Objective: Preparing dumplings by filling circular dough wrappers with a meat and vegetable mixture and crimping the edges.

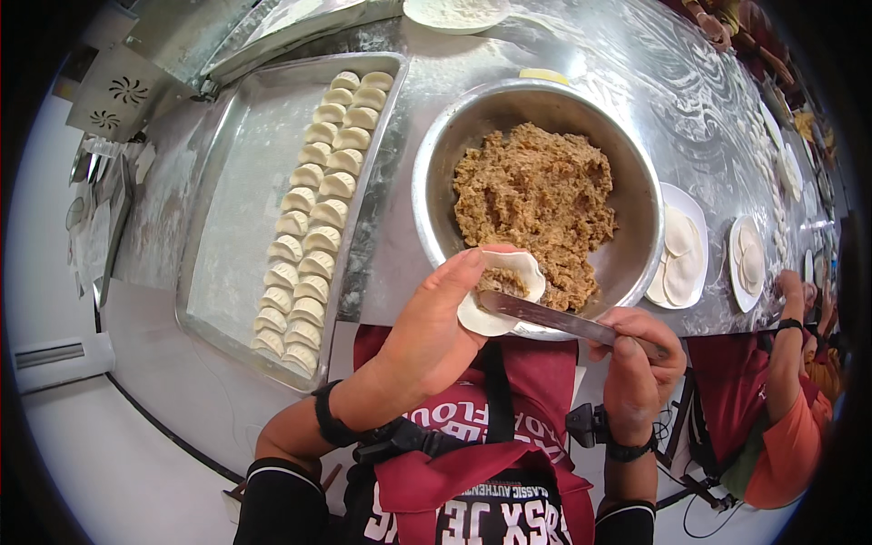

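Note:
In my left hand (436, 320) lies a round dough wrapper (485, 320), cupped in the palm and fingers over the near rim of the bowl. A lump of brown minced filling (503, 281) sits on the wrapper. My right hand (640, 361) grips a flat metal spatula (555, 319), whose rounded tip touches the filling on the wrapper. Just beyond both hands is a large steel bowl (430, 204), with a mass of the same filling (538, 184) inside. The spatula hides part of the wrapper.
Left of the bowl, a metal tray (231, 197) holds two rows of pleated dumplings (320, 238). Plates of wrappers (680, 252) (748, 262) stand to the right. A flour dish (456, 13) is at the back of the floury steel table (667, 102). Another person (783, 409) works at the right.

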